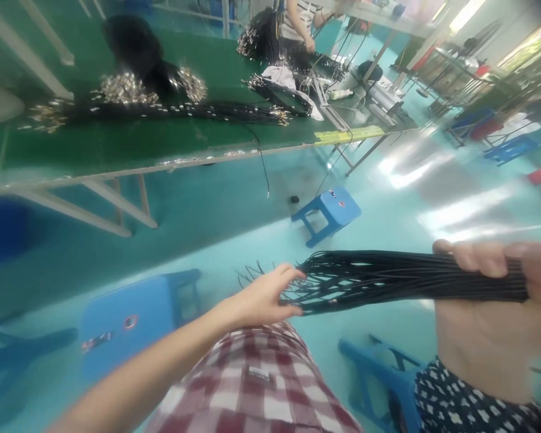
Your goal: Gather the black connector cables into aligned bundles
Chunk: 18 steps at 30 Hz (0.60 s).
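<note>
My right hand (pixel 491 288) is closed around a thick bundle of thin black cables (pixel 388 273), held out level above the floor at the right. The bundle fans out toward its left end, where the loose strands separate. There my left hand (pixel 270 294) has its thumb and fingers spread apart around the strands, some passing behind it. Several thin cable ends stick out past that hand. A red-and-white checkered cloth (pixel 261 379) covers my body below.
A green-topped table (pixel 139 150) carries heaps of black cables (pixel 175 111) with shiny ends. Blue stools (pixel 342 207) stand on the floor, another (pixel 130 313) at left. A person (pixel 297 27) in a striped top works across the table. A loose cable hangs over its edge.
</note>
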Each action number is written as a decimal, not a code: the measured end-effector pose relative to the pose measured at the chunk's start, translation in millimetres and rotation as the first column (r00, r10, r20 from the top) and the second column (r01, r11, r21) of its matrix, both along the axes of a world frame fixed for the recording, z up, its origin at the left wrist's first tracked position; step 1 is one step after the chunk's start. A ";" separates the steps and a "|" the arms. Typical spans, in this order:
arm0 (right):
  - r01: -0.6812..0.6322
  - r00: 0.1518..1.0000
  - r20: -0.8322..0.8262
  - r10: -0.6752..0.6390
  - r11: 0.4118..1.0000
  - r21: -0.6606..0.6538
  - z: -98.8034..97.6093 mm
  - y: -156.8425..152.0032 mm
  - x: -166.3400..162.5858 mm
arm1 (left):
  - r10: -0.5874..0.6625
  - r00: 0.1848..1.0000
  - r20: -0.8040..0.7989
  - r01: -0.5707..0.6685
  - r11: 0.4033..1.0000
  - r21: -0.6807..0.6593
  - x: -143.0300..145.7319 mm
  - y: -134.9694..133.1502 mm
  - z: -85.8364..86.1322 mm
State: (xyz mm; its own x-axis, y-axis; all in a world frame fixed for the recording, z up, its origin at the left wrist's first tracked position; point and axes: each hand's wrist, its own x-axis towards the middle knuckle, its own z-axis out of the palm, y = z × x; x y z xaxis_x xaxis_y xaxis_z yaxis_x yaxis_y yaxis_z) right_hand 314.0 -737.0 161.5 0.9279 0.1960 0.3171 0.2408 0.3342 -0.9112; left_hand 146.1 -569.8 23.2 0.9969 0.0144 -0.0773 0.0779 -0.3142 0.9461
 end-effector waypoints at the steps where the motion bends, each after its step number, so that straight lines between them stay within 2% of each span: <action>1: -0.003 1.000 0.003 0.003 1.000 -0.006 0.0 0.9 -0.4 | 0.077 0.995 0.068 -0.072 0.995 -0.072 7.2 -8.6 0.5; 2: 0.000 1.000 0.005 0.001 1.000 -0.012 -0.4 1.8 -0.9 | 0.129 0.983 0.129 -0.111 0.984 -0.140 14.6 -17.2 0.7; 4: 0.016 1.000 0.005 -0.016 1.000 -0.016 -1.6 3.5 -2.4 | 0.145 0.967 0.208 -0.099 0.971 -0.220 28.0 -33.9 -1.1; 6: 0.032 0.999 -0.006 -0.032 0.999 -0.009 -2.5 4.5 -4.8 | 0.177 0.957 0.228 -0.128 0.968 -0.215 37.3 -47.8 -6.6; 9: 0.029 0.999 -0.045 -0.028 1.000 0.005 -2.0 4.4 -9.4 | 0.339 0.910 0.239 -0.303 0.936 -0.177 43.4 -60.2 -17.4; 10: 0.022 0.998 -0.056 -0.022 1.000 0.011 -1.3 3.8 -10.7 | 0.364 0.897 0.251 -0.326 0.928 -0.181 44.1 -62.6 -20.4; 15: -0.027 0.998 -0.063 0.029 0.999 0.038 2.3 -1.5 -14.3 | 0.316 0.904 0.289 -0.250 0.937 -0.242 43.6 -74.6 -25.8; 18: -0.004 0.997 -0.076 0.005 1.000 0.011 2.7 -5.3 -16.4 | 0.308 0.895 0.322 -0.268 0.949 -0.164 40.5 -76.5 -23.8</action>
